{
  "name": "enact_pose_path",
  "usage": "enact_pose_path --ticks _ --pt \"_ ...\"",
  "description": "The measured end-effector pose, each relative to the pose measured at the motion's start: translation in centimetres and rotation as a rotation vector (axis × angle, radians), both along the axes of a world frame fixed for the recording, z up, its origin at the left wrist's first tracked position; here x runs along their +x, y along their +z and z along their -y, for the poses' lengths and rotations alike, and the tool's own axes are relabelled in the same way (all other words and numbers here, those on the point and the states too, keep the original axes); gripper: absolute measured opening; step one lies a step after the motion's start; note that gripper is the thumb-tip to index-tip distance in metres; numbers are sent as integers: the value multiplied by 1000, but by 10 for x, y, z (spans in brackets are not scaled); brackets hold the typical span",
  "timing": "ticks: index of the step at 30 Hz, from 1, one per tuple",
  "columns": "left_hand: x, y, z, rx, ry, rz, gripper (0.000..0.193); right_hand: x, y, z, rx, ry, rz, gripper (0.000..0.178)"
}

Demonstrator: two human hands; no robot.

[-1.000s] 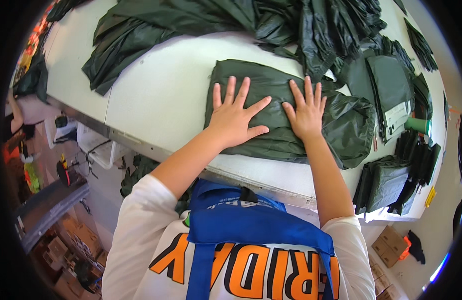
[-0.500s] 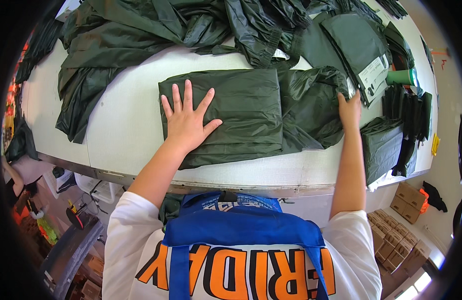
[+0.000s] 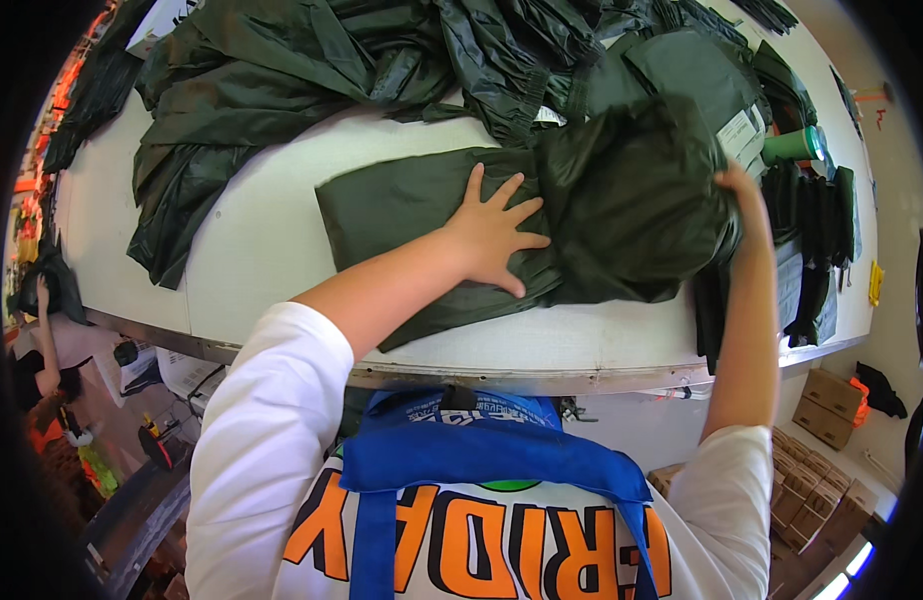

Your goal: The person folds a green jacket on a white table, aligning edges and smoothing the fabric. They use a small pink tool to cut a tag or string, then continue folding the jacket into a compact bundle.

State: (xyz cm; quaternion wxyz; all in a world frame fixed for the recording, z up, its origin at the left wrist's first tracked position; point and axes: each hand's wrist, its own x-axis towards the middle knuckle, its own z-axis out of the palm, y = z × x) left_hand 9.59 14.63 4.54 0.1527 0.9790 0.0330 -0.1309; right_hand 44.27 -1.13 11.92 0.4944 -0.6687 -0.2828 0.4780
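Note:
A partly folded dark green garment [image 3: 412, 205] of thin, shiny fabric lies in front of me on the white table [image 3: 252, 230]. My left hand [image 3: 492, 232] presses flat on it, fingers spread, close to the fold in its middle. At the garment's right end, the loose part bulges up off the table. My right hand [image 3: 740, 185] grips the edge of that raised part, its fingertips partly hidden by the fabric.
Unfolded dark green garments [image 3: 312, 70] cover the table's far side. At the right are a flat green package with a white label [image 3: 742, 135], a green cylinder [image 3: 794, 146] and black folded pieces [image 3: 817, 220]. Cardboard boxes [image 3: 827, 405] sit beyond the table's right end.
My left hand has slid right across the garment toward its middle. My right hand has moved slightly right and up, lifting the garment's right part into a bulge.

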Motion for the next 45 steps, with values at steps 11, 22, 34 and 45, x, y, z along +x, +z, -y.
enact_pose_path --ticks 11,22,34,45 --pt "22 84 23 -494 428 -2 71 -228 121 -51 -91 722 801 53" --pt "-106 -24 14 -409 77 466 46 -310 42 45 -62 675 673 47" --pt "-143 56 53 -686 782 373 42 -353 -7 74 -77 546 855 66" --pt "-155 75 74 -225 375 479 27 -357 -16 89 51 414 673 44"
